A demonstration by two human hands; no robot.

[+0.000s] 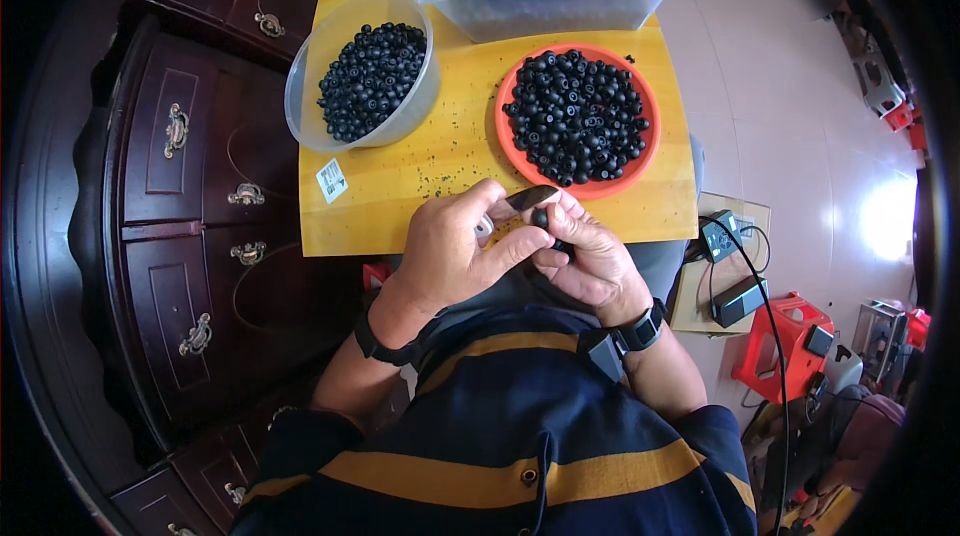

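Note:
Both my hands meet just over the near edge of the yellow table (375, 226). My left hand (445, 241) is closed on a small knife (530, 198) with a dark blade; a bit of its pale handle shows between the fingers. Pinched in my right hand (595, 261) is a small round black part (540, 219), right beside the blade and my left thumb. Another black piece (563, 248) shows lower among the right fingers. Just beyond stands an orange-red bowl (652, 141) heaped with small black hollow parts (575, 116).
A clear round tub (425, 101) of black parts stands at the back left. Behind sits a large clear bin (560, 8) of similar parts. Black crumbs and a white label (331, 180) lie on the table. Dark drawers (165, 276) line the left; a red stool (785, 346) stands right.

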